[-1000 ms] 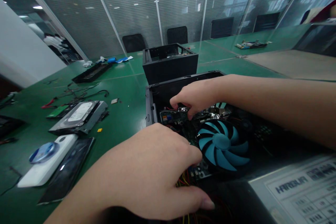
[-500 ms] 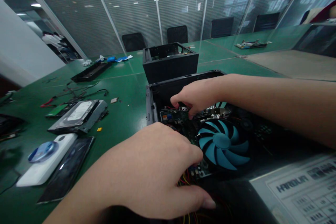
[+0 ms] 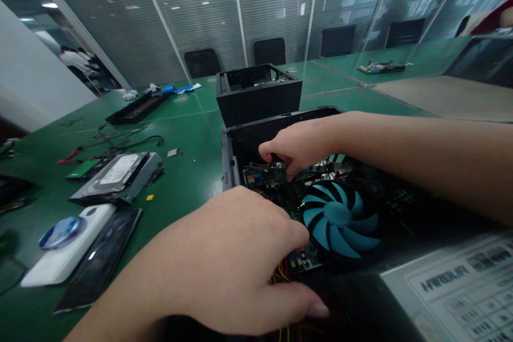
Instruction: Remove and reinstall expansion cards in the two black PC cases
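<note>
An open black computer case (image 3: pixel 227 163) lies before me, with a blue fan (image 3: pixel 336 216) and circuit boards inside. My left hand (image 3: pixel 240 262) is over the case's near left part, thumb apart from the index finger; its other fingertips are hidden, and what they touch cannot be seen. Red and yellow wires (image 3: pixel 282 272) run beneath it. My right hand (image 3: pixel 298 147) reaches in beyond the fan, thumb and index finger bent at the edge of a circuit board (image 3: pixel 260 176). A labelled silver power supply (image 3: pixel 460 288) is at the lower right.
Behind stands another black case (image 3: pixel 260 97). On the green table (image 3: pixel 192 157) at left are a hard drive (image 3: pixel 116 176), cables, a white device (image 3: pixel 70 251) with a round blue item, and a dark panel (image 3: pixel 100 259). A person's sleeve (image 3: pixel 491 18) shows at the far right.
The view has shifted very slightly. Both hands keep nearly the same places and poses over the case.
</note>
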Action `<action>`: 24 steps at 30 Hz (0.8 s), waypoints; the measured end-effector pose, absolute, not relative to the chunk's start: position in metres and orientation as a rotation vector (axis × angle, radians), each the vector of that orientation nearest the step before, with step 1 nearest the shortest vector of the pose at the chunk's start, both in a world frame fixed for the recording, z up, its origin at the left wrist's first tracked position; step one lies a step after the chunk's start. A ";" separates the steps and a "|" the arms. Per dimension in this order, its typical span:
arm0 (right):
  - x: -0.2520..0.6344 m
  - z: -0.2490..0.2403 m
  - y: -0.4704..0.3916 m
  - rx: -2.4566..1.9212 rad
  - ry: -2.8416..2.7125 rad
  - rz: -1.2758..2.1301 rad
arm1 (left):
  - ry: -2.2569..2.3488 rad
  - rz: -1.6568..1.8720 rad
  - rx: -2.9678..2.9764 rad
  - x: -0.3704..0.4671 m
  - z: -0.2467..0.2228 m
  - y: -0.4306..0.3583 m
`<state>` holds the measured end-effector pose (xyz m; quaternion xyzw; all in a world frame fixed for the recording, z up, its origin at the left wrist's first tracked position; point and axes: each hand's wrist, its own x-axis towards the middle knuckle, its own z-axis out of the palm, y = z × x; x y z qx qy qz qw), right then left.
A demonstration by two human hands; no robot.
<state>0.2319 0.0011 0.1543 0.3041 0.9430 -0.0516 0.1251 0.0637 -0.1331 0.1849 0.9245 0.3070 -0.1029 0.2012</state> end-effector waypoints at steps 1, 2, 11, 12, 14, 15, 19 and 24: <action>0.232 0.154 0.002 0.886 2.751 -0.149 | 0.858 -0.287 2.585 0.064 0.185 -0.133; 0.232 0.154 0.002 0.889 2.752 -0.150 | 0.862 -0.286 2.587 0.064 0.185 -0.133; 0.232 0.157 0.004 0.874 2.735 -0.098 | 0.856 -0.274 2.568 0.064 0.185 -0.134; 0.232 0.158 0.003 0.864 2.741 -0.079 | 0.860 -0.274 2.564 0.064 0.185 -0.134; 0.232 0.160 0.003 0.856 2.749 -0.046 | 0.867 -0.268 2.553 0.064 0.186 -0.133; 0.233 0.161 0.003 0.859 2.749 -0.031 | 0.869 -0.259 2.548 0.064 0.186 -0.133; 0.235 0.162 0.004 0.894 2.761 0.053 | 0.864 -0.211 2.544 0.062 0.185 -0.134; 0.237 0.160 0.010 0.900 2.776 0.106 | 0.870 -0.224 2.559 0.061 0.184 -0.135</action>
